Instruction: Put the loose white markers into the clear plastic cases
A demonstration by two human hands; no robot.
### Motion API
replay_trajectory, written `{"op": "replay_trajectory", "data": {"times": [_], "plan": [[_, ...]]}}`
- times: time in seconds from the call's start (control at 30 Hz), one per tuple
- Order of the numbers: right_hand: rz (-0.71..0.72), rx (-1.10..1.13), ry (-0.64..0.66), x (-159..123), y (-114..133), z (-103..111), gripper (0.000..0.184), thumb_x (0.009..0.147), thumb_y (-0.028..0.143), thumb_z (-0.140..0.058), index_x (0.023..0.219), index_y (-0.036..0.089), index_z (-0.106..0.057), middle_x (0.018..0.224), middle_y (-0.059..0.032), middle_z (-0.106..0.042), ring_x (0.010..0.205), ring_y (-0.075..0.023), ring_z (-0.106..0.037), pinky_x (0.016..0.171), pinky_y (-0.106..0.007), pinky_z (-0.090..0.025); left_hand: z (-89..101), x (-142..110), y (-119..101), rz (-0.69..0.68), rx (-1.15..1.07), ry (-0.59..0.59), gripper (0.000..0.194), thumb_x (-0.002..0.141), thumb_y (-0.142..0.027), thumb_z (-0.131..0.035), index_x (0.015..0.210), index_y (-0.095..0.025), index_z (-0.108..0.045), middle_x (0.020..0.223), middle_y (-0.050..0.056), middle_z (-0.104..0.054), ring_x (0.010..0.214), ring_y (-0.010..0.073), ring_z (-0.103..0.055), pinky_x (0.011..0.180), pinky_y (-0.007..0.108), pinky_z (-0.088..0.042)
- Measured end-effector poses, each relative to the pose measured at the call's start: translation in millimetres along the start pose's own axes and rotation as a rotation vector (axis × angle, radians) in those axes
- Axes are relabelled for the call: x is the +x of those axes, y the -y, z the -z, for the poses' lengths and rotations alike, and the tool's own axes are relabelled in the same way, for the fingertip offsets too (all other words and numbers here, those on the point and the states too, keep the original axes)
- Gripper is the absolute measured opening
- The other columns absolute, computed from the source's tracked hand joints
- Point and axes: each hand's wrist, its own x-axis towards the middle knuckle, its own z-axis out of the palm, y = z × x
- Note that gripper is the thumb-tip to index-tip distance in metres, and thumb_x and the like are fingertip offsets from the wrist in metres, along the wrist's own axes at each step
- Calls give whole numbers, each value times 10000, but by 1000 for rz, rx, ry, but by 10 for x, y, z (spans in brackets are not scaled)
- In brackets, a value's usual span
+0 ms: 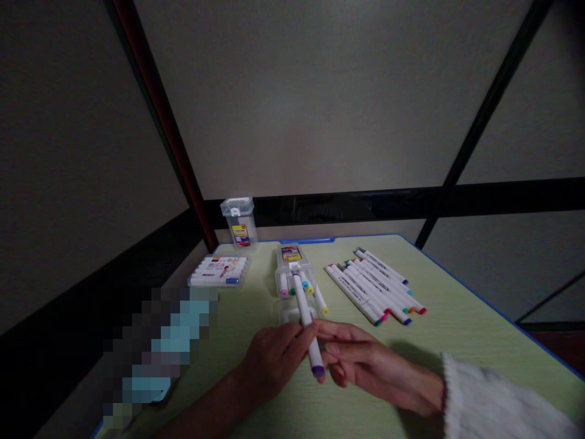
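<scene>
A white marker (305, 311) with a purple end points away from me, raised over the table. My left hand (276, 356) is closed on it, thumb and fingers pinching its lower half. Beside it, my right hand (365, 363) has its fingers stretched out toward the marker, their tips at its right side; whether they bear any of its weight I cannot tell. Just beyond lies a clear plastic marker case (292, 262), its lid (292, 311) open toward me. Several markers with coloured ends show at its mouth. One yellow-ended marker (321, 297) lies along its right side.
Several loose white markers (375, 283) lie in a group at the right of the green table (457, 341). At the back left stands a clear lidded box (240, 225). A flat pack of markers (219, 270) lies in front of it. A pixelated area covers the left edge.
</scene>
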Motion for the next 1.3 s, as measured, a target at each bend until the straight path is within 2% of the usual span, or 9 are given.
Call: {"op": "replay_trajectory", "data": {"times": [0.13,0.3,0.47,0.63,0.77,1.03,1.3], "plan": [[-3,23,8,0,-20,30,357,698,158,-712,1048,150,-646,880,-46,-634,683,-96,-647,489,-106,-448,2,27,-1,55,-13,-24,216,943,-197,-335,1048,-106,-500,666,26,-604,519,109,-597,452,184,-484],[18,23,28,-7,-18,40,359,713,138,-690,1068,164,-643,996,-64,-641,716,-102,-655,548,-125,-468,-2,47,3,114,-47,-23,245,951,-205,-285,1046,-119,-493,694,35,-601,549,112,-604,463,185,-488],[21,23,25,-9,-10,27,426,706,151,-695,1123,174,-614,1245,-115,-534,743,-110,-660,585,-155,-477,-3,8,10,161,-66,-1,318,954,-261,-249,1129,-106,-465,803,80,-623,671,150,-639,534,221,-516],[26,22,40,-11,4,14,422,718,139,-677,1132,176,-609,1235,-113,-548,754,-104,-653,610,-163,-471,-10,-37,10,205,-94,45,413,931,-385,-318,1225,-110,-413,869,94,-621,744,175,-646,581,244,-525],[17,25,34,-17,14,4,410,721,138,-669,1125,183,-613,1212,-103,-568,747,-98,-653,618,-160,-475,-8,-37,18,190,-131,28,477,914,-429,-348,1256,-100,-390,879,105,-624,753,181,-643,600,250,-528],[12,39,15,-33,-2,14,400,716,135,-676,1110,179,-624,1204,-105,-579,762,-113,-668,629,-161,-483,15,-74,-7,160,-71,-100,316,919,-357,-365,1081,-129,-512,834,92,-645,728,156,-644,628,236,-526],[10,45,-1,-22,-30,47,433,718,110,-672,1139,180,-599,1264,-116,-534,789,-132,-672,641,-192,-489,22,-75,-2,133,-24,-180,207,925,-281,-384,985,-149,-531,754,62,-652,671,134,-644,599,220,-517]]}}
